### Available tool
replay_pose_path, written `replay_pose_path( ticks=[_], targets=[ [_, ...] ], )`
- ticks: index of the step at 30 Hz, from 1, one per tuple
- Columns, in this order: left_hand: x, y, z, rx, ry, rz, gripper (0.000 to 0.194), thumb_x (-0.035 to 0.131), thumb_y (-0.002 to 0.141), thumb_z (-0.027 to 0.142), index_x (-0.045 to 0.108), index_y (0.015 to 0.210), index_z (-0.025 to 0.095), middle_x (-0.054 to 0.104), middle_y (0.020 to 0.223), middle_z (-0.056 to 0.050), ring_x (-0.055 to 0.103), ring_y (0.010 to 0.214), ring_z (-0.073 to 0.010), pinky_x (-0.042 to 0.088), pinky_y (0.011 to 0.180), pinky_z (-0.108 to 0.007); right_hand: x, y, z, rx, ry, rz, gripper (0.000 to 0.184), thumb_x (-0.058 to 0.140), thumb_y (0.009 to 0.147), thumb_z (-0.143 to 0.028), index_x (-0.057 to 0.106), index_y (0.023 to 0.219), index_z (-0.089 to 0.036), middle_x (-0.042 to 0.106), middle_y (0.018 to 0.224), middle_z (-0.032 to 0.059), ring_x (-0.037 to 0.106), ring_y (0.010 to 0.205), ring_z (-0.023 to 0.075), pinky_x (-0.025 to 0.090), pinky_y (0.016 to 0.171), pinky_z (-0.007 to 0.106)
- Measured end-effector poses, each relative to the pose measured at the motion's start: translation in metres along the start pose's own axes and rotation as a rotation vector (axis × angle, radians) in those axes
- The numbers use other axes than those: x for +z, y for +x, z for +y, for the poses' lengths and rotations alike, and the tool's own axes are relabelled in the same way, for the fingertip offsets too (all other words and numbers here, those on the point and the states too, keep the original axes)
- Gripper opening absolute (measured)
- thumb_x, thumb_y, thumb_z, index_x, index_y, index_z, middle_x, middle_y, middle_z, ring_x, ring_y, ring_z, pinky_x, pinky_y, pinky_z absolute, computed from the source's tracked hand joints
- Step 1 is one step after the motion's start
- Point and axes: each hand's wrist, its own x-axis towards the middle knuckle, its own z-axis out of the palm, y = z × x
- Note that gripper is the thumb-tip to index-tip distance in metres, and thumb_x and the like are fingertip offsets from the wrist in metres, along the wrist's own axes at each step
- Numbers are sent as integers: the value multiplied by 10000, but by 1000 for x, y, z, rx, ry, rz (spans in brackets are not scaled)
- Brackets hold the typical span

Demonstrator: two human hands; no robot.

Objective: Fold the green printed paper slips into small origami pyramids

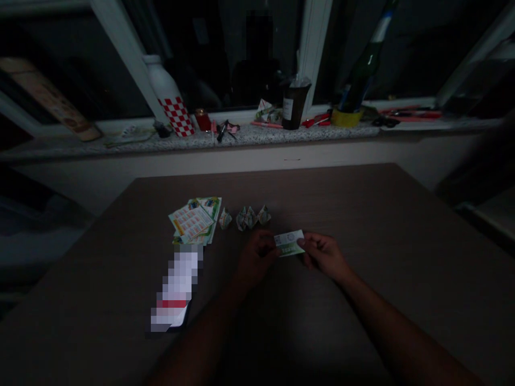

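Note:
Between my two hands, a small printed paper slip (289, 243) in white and green is held above the table. My left hand (257, 254) pinches its left end, and my right hand (324, 253) grips the right end between thumb and fingers. Just beyond my left hand stand several small folded paper pieces in a row, one folded paper piece (226, 219) apart from the rest and another folded paper piece (264, 214) at the right end. Left of them lies a loose stack of printed paper sheets (193, 222).
A phone (177, 289) with a lit, blurred screen lies left of my forearm on the brown table (382, 214). Along the granite windowsill (249, 140) stand a red-checked white bottle (173, 104), a dark cup (295, 107), a green bottle (364, 69) in a yellow holder and small clutter.

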Motion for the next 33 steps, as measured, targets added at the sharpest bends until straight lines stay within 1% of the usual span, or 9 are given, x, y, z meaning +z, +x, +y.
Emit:
replay_pose_path(
  ticks=[3, 7, 10, 12, 14, 17, 24, 30, 33],
  targets=[
    [0, 1, -4, 15, 31, 38, 373, 642, 793, 262, 482, 1125, 200, 585, 760, 34, 565, 670, -117, 437, 631, -239, -2, -1, -2, -18, 2, -11, 392, 665, 744, -535, 647, 690, -147, 624, 503, -2, 502, 399, 89, 393, 446, 218],
    [2, -2, -3, 33, 146, 21, 331, 633, 794, 279, 522, 1094, 194, 609, 849, -6, 592, 765, -147, 475, 703, -280, -4, -1, -3, -33, -9, -3, 374, 669, 761, -502, 663, 656, -143, 609, 479, -6, 518, 437, 95, 406, 505, 227],
    [2, -3, 2, 75, 309, 11, 430, 723, 709, 313, 540, 1079, 190, 608, 930, -38, 583, 814, -175, 484, 722, -311, -6, -1, -2, -36, -9, 3, 388, 663, 758, -519, 659, 653, -146, 615, 484, -3, 523, 442, 101, 404, 507, 232],
    [2, -3, 5, 140, 413, 16, 509, 771, 646, 321, 551, 1086, 191, 591, 1059, -68, 574, 889, -197, 485, 766, -339, -7, -1, -1, -34, -11, -1, 398, 664, 751, -531, 656, 656, -145, 620, 494, 1, 523, 444, 102, 402, 502, 233],
    [2, -3, 8, 190, 466, 9, 517, 772, 645, 318, 558, 1098, 189, 573, 1135, -84, 569, 941, -208, 483, 800, -354, -7, -1, 0, -30, -16, -8, 406, 667, 743, -540, 652, 651, -144, 621, 502, 3, 520, 442, 100, 397, 492, 230],
    [2, -4, 11, 200, 496, -23, 493, 747, 682, 334, 563, 1117, 190, 600, 1105, -77, 579, 956, -214, 481, 830, -368, -6, 0, 0, -22, -22, -7, 423, 667, 729, -558, 623, 615, -153, 612, 502, 1, 505, 431, 95, 387, 469, 224],
    [3, -11, 19, 108, 452, -62, 483, 716, 717, 365, 559, 1146, 208, 659, 1061, -64, 618, 947, -225, 490, 845, -376, -3, 1, -2, -2, -54, 59, 465, 697, 662, -583, 521, 508, -182, 529, 437, -22, 394, 373, 75, 283, 377, 208],
    [-2, -14, 18, 106, 389, -116, 222, 528, 871, 347, 580, 1006, 179, 675, 947, -59, 628, 879, -195, 492, 786, -332, -3, 5, -5, -11, -79, 39, 508, 692, 621, -624, 469, 481, -189, 448, 416, -43, 329, 386, 64, 230, 375, 200],
    [-3, -15, 14, 118, 370, -78, 228, 491, 897, 337, 544, 1051, 177, 660, 949, -59, 626, 873, -190, 488, 774, -319, -6, 7, -6, -23, -99, 0, 507, 742, 590, -571, 445, 462, -181, 377, 420, -68, 288, 403, 50, 205, 386, 192]
  ],
)
